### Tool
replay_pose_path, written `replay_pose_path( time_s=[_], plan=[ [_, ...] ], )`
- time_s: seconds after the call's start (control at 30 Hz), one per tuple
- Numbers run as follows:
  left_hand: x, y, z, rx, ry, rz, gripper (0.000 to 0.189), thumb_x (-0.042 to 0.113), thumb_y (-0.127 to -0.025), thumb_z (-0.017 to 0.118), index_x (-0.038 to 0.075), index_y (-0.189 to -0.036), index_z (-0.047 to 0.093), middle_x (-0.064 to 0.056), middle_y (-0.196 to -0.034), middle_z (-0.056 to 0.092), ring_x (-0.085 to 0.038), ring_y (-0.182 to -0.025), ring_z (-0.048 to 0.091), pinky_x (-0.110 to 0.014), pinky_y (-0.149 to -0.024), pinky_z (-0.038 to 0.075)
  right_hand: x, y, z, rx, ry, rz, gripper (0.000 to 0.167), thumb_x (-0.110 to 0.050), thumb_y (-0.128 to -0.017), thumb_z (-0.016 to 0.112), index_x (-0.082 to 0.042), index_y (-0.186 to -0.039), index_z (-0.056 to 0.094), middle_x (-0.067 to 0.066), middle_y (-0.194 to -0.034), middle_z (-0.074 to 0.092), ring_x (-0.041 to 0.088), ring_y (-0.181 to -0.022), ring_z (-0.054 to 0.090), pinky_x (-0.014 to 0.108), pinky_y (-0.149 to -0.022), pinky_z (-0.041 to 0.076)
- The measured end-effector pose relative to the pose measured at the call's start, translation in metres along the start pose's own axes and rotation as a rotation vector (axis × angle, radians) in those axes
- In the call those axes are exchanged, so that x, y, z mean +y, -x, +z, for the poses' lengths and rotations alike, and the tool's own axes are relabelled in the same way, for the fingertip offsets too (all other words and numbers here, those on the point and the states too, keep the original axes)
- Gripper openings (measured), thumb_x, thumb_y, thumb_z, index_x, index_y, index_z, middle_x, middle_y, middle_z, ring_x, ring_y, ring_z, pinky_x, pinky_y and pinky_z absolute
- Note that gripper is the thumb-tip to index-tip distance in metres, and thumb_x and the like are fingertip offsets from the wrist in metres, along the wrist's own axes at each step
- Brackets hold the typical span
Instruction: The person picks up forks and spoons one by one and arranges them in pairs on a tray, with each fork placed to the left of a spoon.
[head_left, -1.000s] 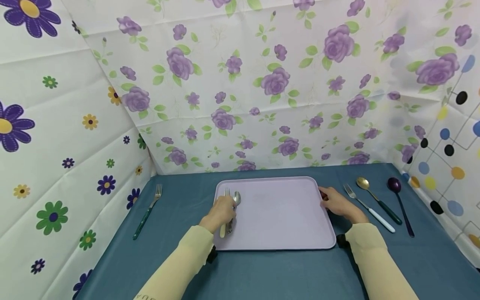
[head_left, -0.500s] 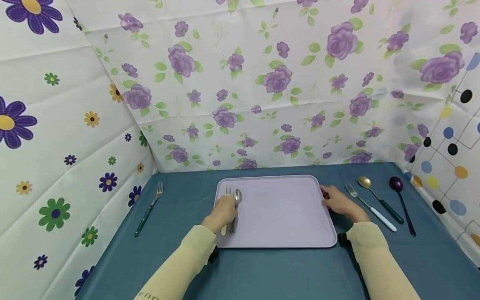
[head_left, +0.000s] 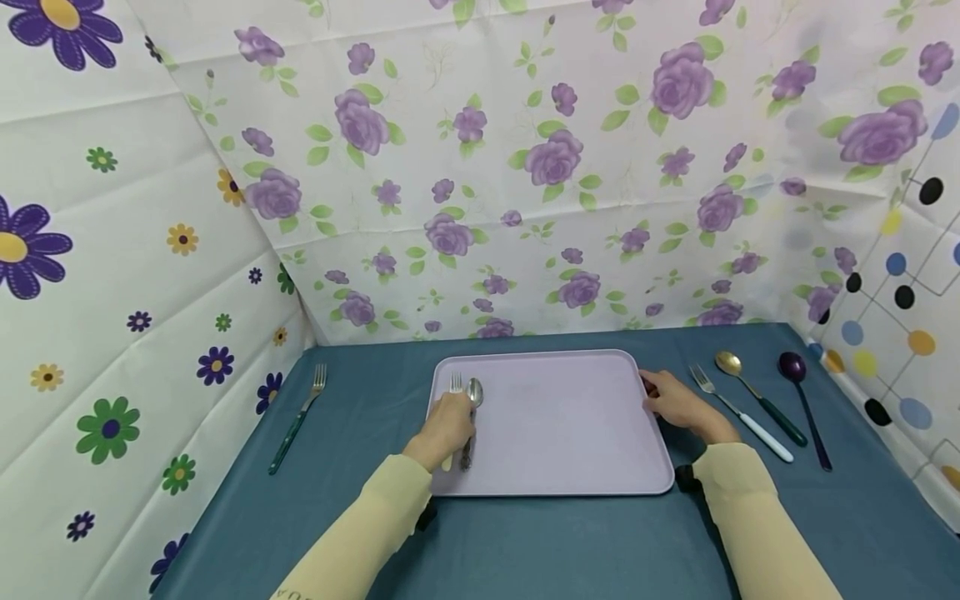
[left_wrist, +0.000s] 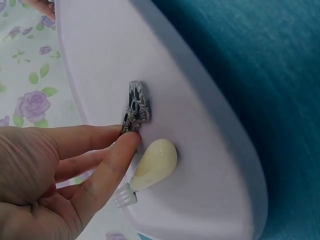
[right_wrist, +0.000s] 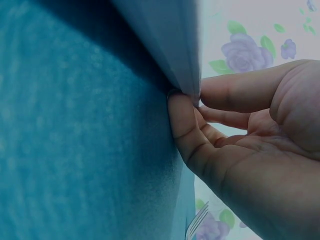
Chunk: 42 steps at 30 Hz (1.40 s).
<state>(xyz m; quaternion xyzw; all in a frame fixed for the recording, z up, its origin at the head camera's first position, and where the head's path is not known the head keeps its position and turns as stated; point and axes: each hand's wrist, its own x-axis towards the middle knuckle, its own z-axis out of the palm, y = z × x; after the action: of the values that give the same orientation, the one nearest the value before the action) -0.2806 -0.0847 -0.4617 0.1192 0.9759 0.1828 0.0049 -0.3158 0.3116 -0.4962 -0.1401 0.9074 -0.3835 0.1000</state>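
A pale lilac tray [head_left: 562, 425] lies in the middle of the table. On its left part rest a fork [head_left: 456, 382] with a cream handle [left_wrist: 159, 162] and, to its right, a silver spoon [head_left: 476, 392]. My left hand [head_left: 444, 425] is over both and hides their middles. In the left wrist view its thumb and index finger pinch the spoon's ornate dark-and-silver handle [left_wrist: 138, 107], while the cream handle lies beside it. At the tray's right edge, my right hand [head_left: 678, 406] grips the rim between thumb and fingers, the thumb low against its outer side.
A green-handled fork [head_left: 298, 421] lies far left. Right of the tray are a white-handled fork [head_left: 742, 414], a gold spoon with a green handle [head_left: 761, 400] and a dark purple spoon [head_left: 802, 408]. Flowered and dotted cloths [head_left: 480, 192] hang around the blue-covered table [head_left: 570, 542].
The spoon's handle end has shifted slightly right, away from the cream-handled fork. My right hand keeps its grip on the tray's edge, and the head view has moved a little.
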Motion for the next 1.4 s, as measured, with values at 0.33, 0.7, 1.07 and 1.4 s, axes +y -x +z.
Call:
replay_pose_path(
  time_s=[0.33,0.7,1.07,1.4],
  plan=[
    [0.000,0.002,0.001,0.015,0.001,-0.028,0.027,-0.010,-0.080,0.075,0.006,-0.063,0.061,-0.006,-0.063,0.057,-0.018,-0.056,0.054,-0.030,-0.050,0.049,-0.001,0.001,0.000,-0.002,0.003,-0.005,0.063,0.008,-0.094,0.054,0.024,-0.150,0.030,0.036,-0.121,0.048,0.041,-0.104,0.052,0.049,-0.085,0.053],
    [0.000,0.001,0.001,-0.015,0.022,-0.048,0.015,-0.007,-0.083,0.076,0.003,-0.074,0.069,-0.005,-0.065,0.058,-0.017,-0.056,0.055,-0.029,-0.049,0.049,0.000,0.001,0.000,-0.002,0.002,-0.015,0.063,0.009,-0.094,0.054,0.024,-0.150,0.030,0.035,-0.120,0.049,0.041,-0.104,0.052,0.050,-0.086,0.053],
    [-0.002,0.000,-0.004,-0.049,0.051,-0.050,0.018,-0.003,-0.089,0.071,-0.005,-0.107,0.076,-0.013,-0.087,0.073,-0.018,-0.064,0.061,-0.028,-0.055,0.053,0.002,0.000,0.001,0.009,0.011,-0.057,0.061,0.009,-0.091,0.055,0.026,-0.146,0.034,0.032,-0.114,0.051,0.039,-0.101,0.053,0.047,-0.082,0.053],
    [-0.003,-0.001,-0.013,-0.025,0.048,-0.030,0.020,0.002,-0.095,0.070,-0.003,-0.113,0.075,-0.021,-0.111,0.074,-0.022,-0.076,0.065,-0.033,-0.064,0.056,0.003,-0.001,0.001,0.010,-0.001,-0.056,0.062,0.010,-0.090,0.056,0.026,-0.146,0.034,0.031,-0.112,0.054,0.037,-0.099,0.053,0.045,-0.081,0.052]
  ],
)
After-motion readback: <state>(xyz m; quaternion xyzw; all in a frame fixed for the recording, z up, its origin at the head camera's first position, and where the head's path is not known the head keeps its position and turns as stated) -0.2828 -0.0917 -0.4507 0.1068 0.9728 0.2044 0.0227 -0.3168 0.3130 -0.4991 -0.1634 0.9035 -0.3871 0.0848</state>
